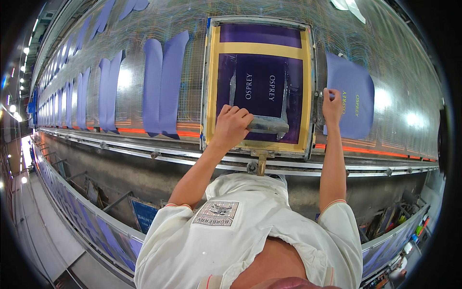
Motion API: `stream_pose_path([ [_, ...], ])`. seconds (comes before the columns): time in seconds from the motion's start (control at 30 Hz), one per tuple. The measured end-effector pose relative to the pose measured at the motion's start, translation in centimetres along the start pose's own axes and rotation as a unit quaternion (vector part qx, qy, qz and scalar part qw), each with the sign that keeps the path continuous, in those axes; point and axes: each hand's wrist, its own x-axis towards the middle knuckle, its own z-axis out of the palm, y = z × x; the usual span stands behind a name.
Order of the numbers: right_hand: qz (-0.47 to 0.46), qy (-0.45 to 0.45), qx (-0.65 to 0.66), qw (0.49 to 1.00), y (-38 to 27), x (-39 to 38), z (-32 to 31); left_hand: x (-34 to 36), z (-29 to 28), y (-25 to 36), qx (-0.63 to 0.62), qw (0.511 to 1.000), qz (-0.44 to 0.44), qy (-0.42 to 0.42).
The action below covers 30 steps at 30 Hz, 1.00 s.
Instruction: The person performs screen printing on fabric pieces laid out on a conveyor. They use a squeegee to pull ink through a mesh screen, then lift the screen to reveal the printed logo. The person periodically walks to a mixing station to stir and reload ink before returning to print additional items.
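Observation:
A screen-printing frame [257, 47] lies on the long table in front of me, its dark purple mesh edged with yellow tape and showing two lines of pale lettering. My left hand [232, 126] is closed round the left end of a squeegee [269, 126], which lies across the near part of the mesh. Just past the frame's right edge, my right hand [332, 108] is closed, fingertips pinched beside a small metal fitting; whatever they hold is hidden. Close by that hand lies a lavender fabric piece [363, 84] with yellow-green lettering.
Pairs of lavender fabric pieces [166, 89] lie in a row along the table to the left. A metal rail [183, 161] with stops runs along the near edge, and a brass-coloured bracket [262, 164] of the frame reaches over it. Behind me stands another table [103, 226] with similar pieces.

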Motion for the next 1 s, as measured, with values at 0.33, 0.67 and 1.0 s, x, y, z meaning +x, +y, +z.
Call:
stream_pose_path([
  [0.33, -0.014, -0.063, 0.106, 0.992, -6.8, -1.0, -2.5, -2.8, -4.6, -2.1, -0.033, 0.997, -0.047, 0.051],
  [0.67, -0.104, -0.020, 0.178, 0.978, -22.0, -16.4, 15.9, -13.0, -14.2, -19.9, 0.009, 0.994, -0.104, 0.041],
  [1.0, -0.069, -0.007, 0.213, 0.975, -24.4, -19.5, 21.6, -14.4, -16.7, -25.4, 0.023, 0.996, -0.080, -0.010],
])
